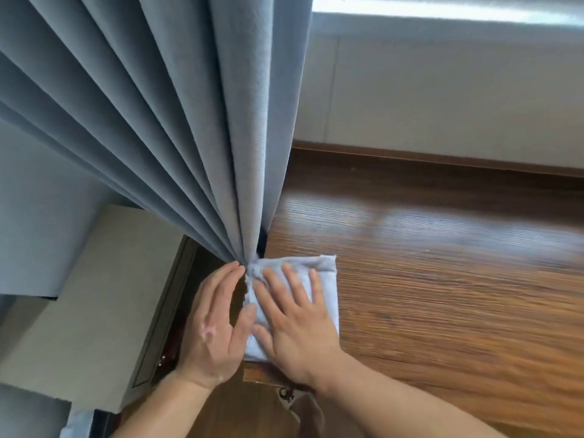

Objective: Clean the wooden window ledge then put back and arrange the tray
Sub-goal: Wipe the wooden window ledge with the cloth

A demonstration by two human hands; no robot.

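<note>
A folded white cloth (327, 279) lies on the brown wooden window ledge (442, 279), at the ledge's left end near its front edge. My right hand (294, 324) presses flat on the cloth with spread, straight fingers. My left hand (215, 324) stands on its edge just left of the cloth, fingers straight, fingertips touching the gathered bottom of the grey curtain (158, 121). The tray is out of view.
The grey curtain hangs in folds over the ledge's left end and fills the upper left. A white wall panel (442, 99) and the window frame run behind the ledge. A beige cabinet (94, 311) stands left below. The ledge's surface stretches to the right.
</note>
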